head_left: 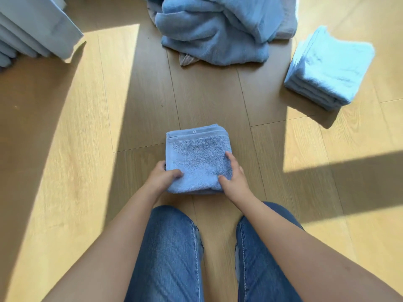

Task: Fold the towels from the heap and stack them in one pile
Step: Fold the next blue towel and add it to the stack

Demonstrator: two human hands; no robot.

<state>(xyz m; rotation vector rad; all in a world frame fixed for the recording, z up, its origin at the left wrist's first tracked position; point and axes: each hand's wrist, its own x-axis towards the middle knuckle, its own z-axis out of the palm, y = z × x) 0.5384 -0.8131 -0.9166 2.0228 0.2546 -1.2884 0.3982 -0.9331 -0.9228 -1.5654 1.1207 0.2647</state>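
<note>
Nearest the camera, 2 knees in blue denim jeans (168, 247) kneel on the light wooden plank floor (87, 149). Just beyond them the left hand (162, 175) and right hand (234, 175) flank the small folded square of pale blue terry towel (199, 158), which lies flat on the floor between them.

The left hand grips the near left edge, thumb on top and fingers curled round the side. The right hand holds the near right corner, thumb and 1 finger lying on top; its other fingers seem to wrap the edge, though they are partly hidden.

The folding looks finished, so the step in hand is probably the lift and transfer.
- Get fingers under both sides before raising it, so the layers do not slide apart.
- Keep the square level, and carry it forward and to the right of the right hand.
- Set it squarely on the stack of folded light blue towels (329, 66), matching its edges to keep 1 tidy pile.

Straight ahead of the hands, farther off, the crumpled heap of blue terry towels (218, 29) waits unfolded. Far beyond the left hand hangs a pale grey pleated curtain (37, 25).
</note>
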